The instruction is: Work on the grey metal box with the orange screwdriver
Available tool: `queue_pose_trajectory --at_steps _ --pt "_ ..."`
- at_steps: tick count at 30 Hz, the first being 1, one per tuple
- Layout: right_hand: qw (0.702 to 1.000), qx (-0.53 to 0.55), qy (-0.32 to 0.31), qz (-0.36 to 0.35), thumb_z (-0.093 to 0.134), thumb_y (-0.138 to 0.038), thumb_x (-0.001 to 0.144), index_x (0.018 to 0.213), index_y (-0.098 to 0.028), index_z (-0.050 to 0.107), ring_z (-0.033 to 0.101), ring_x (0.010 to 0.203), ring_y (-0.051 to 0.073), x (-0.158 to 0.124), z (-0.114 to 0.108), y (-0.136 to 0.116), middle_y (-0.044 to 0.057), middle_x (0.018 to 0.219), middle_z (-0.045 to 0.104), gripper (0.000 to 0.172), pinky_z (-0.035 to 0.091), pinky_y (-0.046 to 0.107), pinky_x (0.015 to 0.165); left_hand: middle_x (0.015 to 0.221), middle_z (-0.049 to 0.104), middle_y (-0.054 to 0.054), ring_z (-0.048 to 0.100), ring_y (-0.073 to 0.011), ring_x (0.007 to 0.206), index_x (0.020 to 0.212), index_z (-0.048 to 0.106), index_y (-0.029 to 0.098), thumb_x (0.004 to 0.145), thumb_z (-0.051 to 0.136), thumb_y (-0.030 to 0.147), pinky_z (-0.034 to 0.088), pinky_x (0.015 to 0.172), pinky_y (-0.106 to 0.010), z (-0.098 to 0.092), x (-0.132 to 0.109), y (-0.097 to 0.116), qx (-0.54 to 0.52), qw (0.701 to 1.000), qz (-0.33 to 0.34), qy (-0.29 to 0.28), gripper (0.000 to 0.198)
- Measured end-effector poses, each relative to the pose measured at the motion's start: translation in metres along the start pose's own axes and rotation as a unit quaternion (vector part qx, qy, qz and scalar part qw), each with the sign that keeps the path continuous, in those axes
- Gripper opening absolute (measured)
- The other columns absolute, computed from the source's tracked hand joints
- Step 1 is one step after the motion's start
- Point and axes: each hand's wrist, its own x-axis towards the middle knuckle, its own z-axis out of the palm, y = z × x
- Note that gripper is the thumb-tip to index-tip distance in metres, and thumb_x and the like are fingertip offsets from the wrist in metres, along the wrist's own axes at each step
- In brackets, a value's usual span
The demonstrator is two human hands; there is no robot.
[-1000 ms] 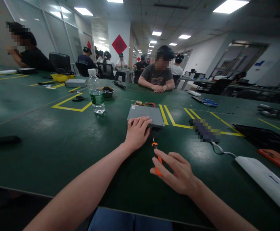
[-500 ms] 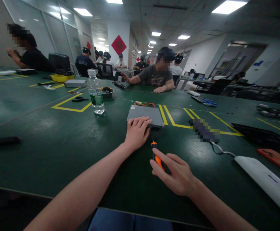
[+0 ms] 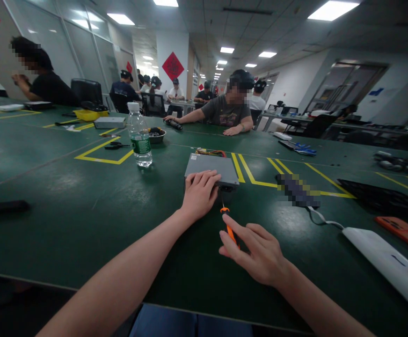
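A grey metal computer power supply (image 3: 213, 164) lies on the green table, its coloured wires (image 3: 211, 152) at the far side. Over its near left edge my left hand (image 3: 201, 193) is closed, fingers on the top face. My right hand (image 3: 255, 245) grips an orange and black screwdriver (image 3: 230, 232) between thumb and fingers. The screwdriver's thin shaft points forward at the near face of the power supply, below the socket. Whether the tip touches a screw is too small to tell.
A water bottle (image 3: 141, 140) stands left of the power supply, a metal bowl (image 3: 157, 135) behind it. Rightward lie a blurred dark device (image 3: 297, 191), a white power bank (image 3: 382, 262) and an orange phone (image 3: 404, 231). A person (image 3: 227, 105) sits across the table.
The screwdriver handle has turned slightly in my right hand, whose fingers shifted a little. My left hand and the power supply stay put. The person opposite has lowered a hand to a black object.
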Motion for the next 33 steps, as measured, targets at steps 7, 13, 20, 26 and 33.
queue_pose_trajectory --at_steps 7,13,20,26,33 --pt "0.998 0.047 0.03 0.027 0.059 -0.022 0.085 0.1 -0.014 0.054 0.061 0.101 0.021 -0.0002 0.0006 -0.0002 0.02 0.113 0.06 0.018 0.055 0.029 0.075 0.127 0.055 -0.002 0.044 -0.0201 0.119 0.117 0.051 0.026 0.088 0.045 0.024 0.027 0.099 -0.04 -0.0007 0.0001 0.0004 -0.003 1.0 -0.001 0.0 0.03" --pt "0.998 0.044 -0.036 0.02 0.052 -0.014 0.084 0.116 -0.017 0.054 0.059 0.106 0.025 -0.0022 -0.0012 -0.0031 0.021 0.122 0.053 0.032 0.054 0.033 0.079 0.128 0.054 -0.002 0.044 -0.0199 0.12 0.117 0.051 0.026 0.088 0.045 0.024 0.027 0.099 -0.04 -0.0013 0.0001 0.0002 -0.004 1.0 0.0 0.001 0.029" --pt "0.998 0.036 0.042 0.016 0.063 -0.019 0.082 0.094 -0.013 0.053 0.063 0.095 0.018 -0.0042 0.004 -0.0024 0.021 0.108 0.061 0.018 0.054 0.027 0.073 0.128 0.054 -0.001 0.043 -0.0192 0.12 0.117 0.051 0.026 0.089 0.044 0.024 0.026 0.099 -0.039 -0.001 0.0001 -0.0001 -0.004 1.0 -0.001 0.0 0.029" --pt "0.999 0.033 -0.028 0.02 0.055 -0.017 0.085 0.108 -0.014 0.053 0.059 0.104 0.022 -0.0028 0.0023 -0.0042 0.022 0.114 0.057 0.023 0.054 0.031 0.078 0.129 0.054 -0.001 0.043 -0.0191 0.121 0.117 0.05 0.026 0.089 0.044 0.024 0.026 0.099 -0.039 -0.0013 -0.0001 0.0001 -0.002 1.0 -0.002 -0.003 0.029" --pt "0.999 0.022 0.041 0.024 0.062 -0.021 0.082 0.096 -0.012 0.054 0.064 0.087 0.019 -0.0004 0.0011 -0.0004 0.018 0.099 0.062 0.019 0.055 0.028 0.069 0.128 0.054 0.001 0.043 -0.0179 0.12 0.118 0.049 0.026 0.088 0.046 0.024 0.025 0.098 -0.039 -0.0003 0.0003 -0.0005 -0.006 1.0 -0.001 0.002 0.03"
